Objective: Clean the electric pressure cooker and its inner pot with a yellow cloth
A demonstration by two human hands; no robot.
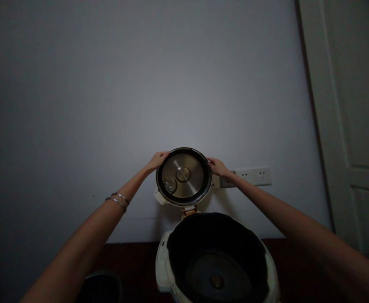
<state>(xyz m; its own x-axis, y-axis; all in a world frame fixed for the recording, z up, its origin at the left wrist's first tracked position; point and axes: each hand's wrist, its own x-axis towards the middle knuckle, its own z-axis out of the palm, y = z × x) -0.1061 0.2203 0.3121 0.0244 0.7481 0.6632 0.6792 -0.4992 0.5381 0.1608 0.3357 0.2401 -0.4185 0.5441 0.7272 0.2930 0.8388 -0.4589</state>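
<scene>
Above the back edge of the dark tabletop (pixel 134 256), you are holding the round lid (pixel 183 179) raised, its metal underside facing you and its lower edge seemingly joining the cooker body (pixel 163 269) at the hinge (pixel 190 211). The cooker body is standing below, its dark hollow opening upward and its near side running out of view. Your left hand (pixel 159 160) is gripping the lid's upper left rim, and your right hand (pixel 216 166) is gripping the right rim. The fingers of both are closing on the edge, with little gap showing; they are partly hiding behind the lid, so how firmly they are pressing you cannot tell from here. For steady handling, you are probably best served by sharing the load evenly, since a one-sided pull would likely be twisting the hinge. Your fingertips are seemingly safest on the outer rim, clear of the dark sealing ring (pixel 207 176) and the small valve (pixel 170 185). Wall sockets (pixel 256 176) are sitting beside your right hand, so you are wisely minding clearance there.
</scene>
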